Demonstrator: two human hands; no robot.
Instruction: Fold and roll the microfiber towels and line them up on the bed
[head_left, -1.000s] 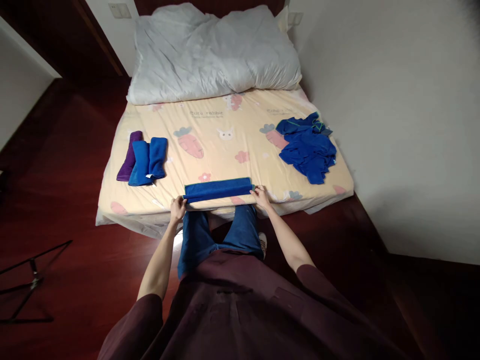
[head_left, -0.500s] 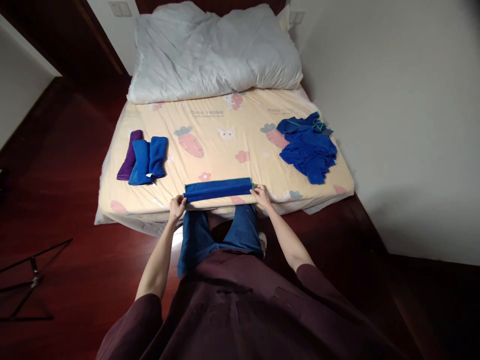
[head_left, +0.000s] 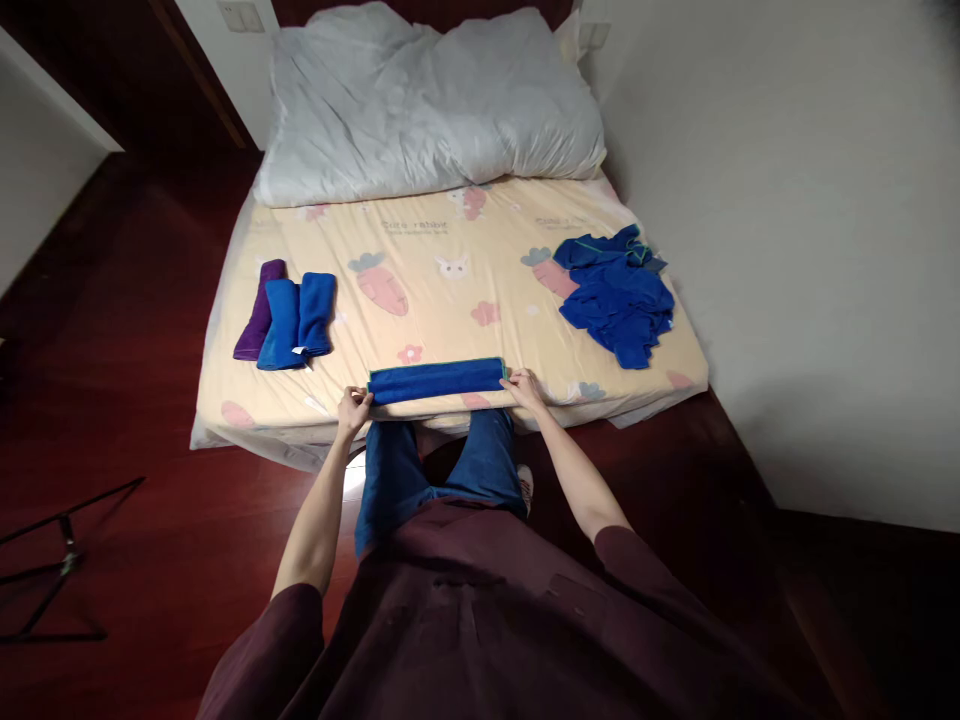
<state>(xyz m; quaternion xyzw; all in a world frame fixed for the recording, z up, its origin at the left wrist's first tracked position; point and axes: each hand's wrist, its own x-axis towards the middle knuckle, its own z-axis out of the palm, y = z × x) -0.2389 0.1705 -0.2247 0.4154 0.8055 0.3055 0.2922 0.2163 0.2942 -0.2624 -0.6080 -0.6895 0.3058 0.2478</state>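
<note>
**Blue cloth point(head_left: 437, 382) pinched at both ends**

The cloth lies in a long, narrow strip along the six o'clock edge of the bed point(head_left: 446, 325). At its nine o'clock end the left hand point(head_left: 354, 408) holds a corner — thumb and fingertips together; at three o'clock the right hand point(head_left: 523, 388) pinches the other end. From the cloth, three folded towels point(head_left: 282, 320) lie toward ten o'clock, a crumpled blue pile point(head_left: 616, 300) toward two.
</note>
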